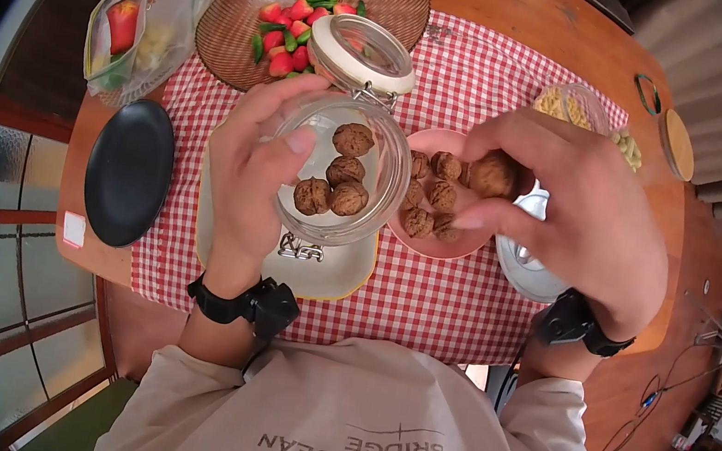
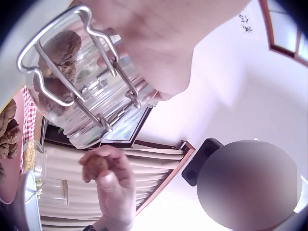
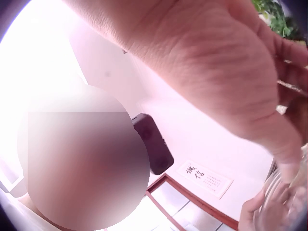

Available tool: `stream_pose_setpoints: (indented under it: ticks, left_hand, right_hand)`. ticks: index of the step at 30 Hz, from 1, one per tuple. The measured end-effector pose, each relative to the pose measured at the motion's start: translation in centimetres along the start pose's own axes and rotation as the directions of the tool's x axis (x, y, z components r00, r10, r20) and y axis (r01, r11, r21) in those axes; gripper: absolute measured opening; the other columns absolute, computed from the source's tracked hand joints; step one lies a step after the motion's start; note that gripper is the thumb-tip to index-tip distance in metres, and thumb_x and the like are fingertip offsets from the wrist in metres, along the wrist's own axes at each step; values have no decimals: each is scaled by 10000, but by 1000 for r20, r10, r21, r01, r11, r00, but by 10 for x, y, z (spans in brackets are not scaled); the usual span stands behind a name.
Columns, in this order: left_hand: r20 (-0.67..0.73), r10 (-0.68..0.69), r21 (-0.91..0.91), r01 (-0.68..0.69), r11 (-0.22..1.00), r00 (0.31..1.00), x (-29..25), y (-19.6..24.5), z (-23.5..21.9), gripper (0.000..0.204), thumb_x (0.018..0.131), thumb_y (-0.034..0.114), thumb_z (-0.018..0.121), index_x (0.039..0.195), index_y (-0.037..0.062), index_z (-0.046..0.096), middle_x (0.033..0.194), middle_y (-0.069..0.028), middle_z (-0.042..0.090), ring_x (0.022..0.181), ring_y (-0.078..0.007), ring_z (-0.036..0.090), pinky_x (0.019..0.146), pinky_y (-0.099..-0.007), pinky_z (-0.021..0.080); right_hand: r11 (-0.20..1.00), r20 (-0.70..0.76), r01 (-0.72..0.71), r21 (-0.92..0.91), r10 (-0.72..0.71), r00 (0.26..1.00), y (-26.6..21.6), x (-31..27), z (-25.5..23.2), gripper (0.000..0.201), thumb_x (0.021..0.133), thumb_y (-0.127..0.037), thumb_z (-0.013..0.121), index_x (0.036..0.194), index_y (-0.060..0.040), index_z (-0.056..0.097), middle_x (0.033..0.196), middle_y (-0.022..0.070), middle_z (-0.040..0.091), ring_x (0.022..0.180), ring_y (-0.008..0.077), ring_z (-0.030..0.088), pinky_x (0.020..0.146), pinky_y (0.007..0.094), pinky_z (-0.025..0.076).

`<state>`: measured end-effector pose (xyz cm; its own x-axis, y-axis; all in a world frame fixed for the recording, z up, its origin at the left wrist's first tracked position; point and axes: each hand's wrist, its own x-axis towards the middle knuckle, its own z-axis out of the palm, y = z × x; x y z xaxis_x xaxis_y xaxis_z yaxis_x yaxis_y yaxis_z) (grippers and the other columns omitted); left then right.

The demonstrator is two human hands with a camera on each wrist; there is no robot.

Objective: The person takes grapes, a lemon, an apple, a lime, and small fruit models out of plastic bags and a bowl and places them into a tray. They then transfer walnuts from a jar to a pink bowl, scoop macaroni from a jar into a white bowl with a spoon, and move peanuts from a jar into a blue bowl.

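Observation:
My left hand (image 1: 254, 163) grips a clear glass jar (image 1: 393, 184), which is tilted so its mouth faces me. Several walnuts (image 1: 353, 140) lie inside it. The jar's hinged lid (image 1: 324, 50), white-rimmed with a wire clasp (image 2: 50, 79), hangs open at the far side. Between thumb and fingers, my right hand (image 1: 584, 203) pinches a single walnut (image 2: 94, 167), just right of the jar. Below that hand is a pink plate (image 1: 441, 249) with several more walnuts (image 1: 442, 196), partly covered by the fingers. In the right wrist view the held walnut is mostly hidden.
A beige tray (image 1: 339, 280) lies under the jar, and a black oval plate (image 1: 130, 172) to the left. Behind stands a brown ribbed bowl (image 1: 243, 12) of red and green pieces, beside clear bags (image 1: 149, 54). At right are a silvery dish (image 1: 532, 277) and a noodle-like-filled container (image 1: 575, 104).

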<state>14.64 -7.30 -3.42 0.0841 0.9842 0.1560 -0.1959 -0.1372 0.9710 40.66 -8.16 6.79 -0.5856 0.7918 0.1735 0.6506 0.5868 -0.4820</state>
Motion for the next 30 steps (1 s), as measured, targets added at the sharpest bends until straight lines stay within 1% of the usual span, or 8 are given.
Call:
stream_pose_setpoints:
  ticks: [1, 5, 8, 11, 21, 23, 26, 30]
  left_hand:
    - [6, 5, -8, -5, 1000, 1000, 1, -1, 0, 527, 854, 239, 633, 1282, -70, 627, 1195, -153, 668, 1113, -211, 653, 971, -324, 490]
    - [12, 28, 43, -28, 999, 1000, 0, -4, 1, 529, 851, 238, 637, 1280, -73, 627, 1199, -153, 666, 1121, -215, 654, 974, -325, 490]
    - [11, -7, -12, 7, 1000, 1000, 0, -3, 5, 519, 845, 225, 641, 1269, -74, 633, 1216, -154, 655, 1141, -214, 643, 991, -328, 479]
    - [18, 37, 36, -38, 999, 999, 1, -5, 5, 505, 838, 204, 648, 1261, -71, 636, 1175, -138, 645, 1128, -210, 631, 985, -330, 470]
    - [88, 131, 281, -151, 948, 987, -2, 2, 11, 557, 780, 282, 703, 1217, -60, 663, 1048, -116, 618, 977, -203, 613, 873, -313, 468]
    - [88, 124, 268, -143, 953, 988, -2, 2, 12, 561, 770, 285, 707, 1210, -60, 667, 1042, -120, 617, 971, -207, 614, 867, -311, 469]
    - [111, 208, 332, -234, 914, 972, -2, 1, 12, 549, 774, 272, 699, 1214, -55, 668, 1045, -114, 617, 971, -202, 612, 864, -310, 469]
    - [46, 100, 165, -106, 981, 994, 0, -5, 5, 515, 797, 243, 673, 1215, -59, 666, 1068, -112, 634, 994, -196, 617, 875, -316, 475]
  right_hand:
    - [992, 67, -108, -72, 113, 991, 5, -2, -2, 324, 755, -175, 848, 1010, -44, 697, 903, 103, 696, 804, 292, 685, 721, 389, 544]
    - [973, 116, -163, -165, 183, 976, 18, -4, 5, 273, 776, -133, 821, 999, -36, 695, 906, 107, 700, 810, 296, 684, 720, 385, 541]
    - [929, -56, -162, -332, 151, 987, 5, 5, 12, 225, 778, -78, 790, 979, -34, 700, 912, 108, 702, 814, 304, 685, 707, 387, 544]
    - [969, -152, 192, -155, -216, 965, -11, 14, 27, 151, 806, -87, 719, 940, -20, 697, 920, 103, 688, 822, 300, 683, 683, 413, 557]
    - [895, 31, 98, -435, -94, 995, -41, 23, 101, 189, 772, -107, 680, 947, -58, 733, 951, 68, 657, 930, 245, 652, 710, 341, 564]
    - [870, 173, 126, -477, -48, 984, -43, 23, 97, 174, 768, -115, 680, 927, -60, 725, 935, 69, 653, 896, 242, 653, 679, 323, 552]
    - [852, 111, 127, -509, -81, 990, -45, 22, 95, 164, 765, -132, 685, 913, -73, 726, 903, 71, 652, 860, 237, 662, 659, 333, 554]
    - [895, -18, 268, -357, -294, 956, -32, 26, 84, 117, 786, -164, 713, 855, -71, 699, 861, 74, 645, 815, 230, 665, 628, 349, 545]
